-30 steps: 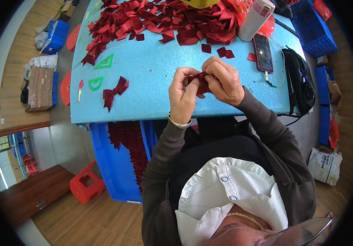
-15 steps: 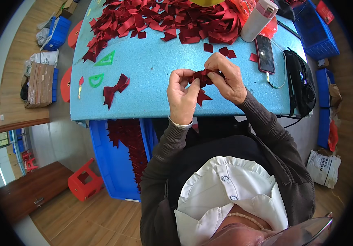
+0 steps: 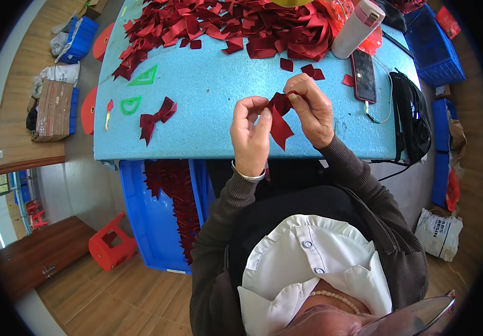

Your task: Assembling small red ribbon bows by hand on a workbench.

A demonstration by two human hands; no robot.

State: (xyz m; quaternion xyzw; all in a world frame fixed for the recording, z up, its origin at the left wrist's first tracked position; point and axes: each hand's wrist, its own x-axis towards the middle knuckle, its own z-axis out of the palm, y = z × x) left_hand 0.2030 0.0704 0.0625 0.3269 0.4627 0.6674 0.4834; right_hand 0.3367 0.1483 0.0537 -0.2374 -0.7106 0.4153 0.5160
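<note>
Over the near edge of the blue table, my left hand and my right hand hold a dark red ribbon bow between them. Each hand is closed in a pinch, the left at the bow's left side and the right at its upper right. One forked tail of the bow hangs down toward me; the fingers hide part of the loops. Left of my hands, another dark red bow lies on the table. Farther off is a large heap of dark red ribbon pieces.
A white bottle, a phone on a cable and a black bag stand or lie at the right. Green drawing templates lie at the left. Below the table edge, a blue crate holds red bows; a red stool is beside it.
The bow has turned in my fingers, so its forked tail shows larger and hangs lower. My right fingers have shifted slightly up and right. The view has moved a little.
</note>
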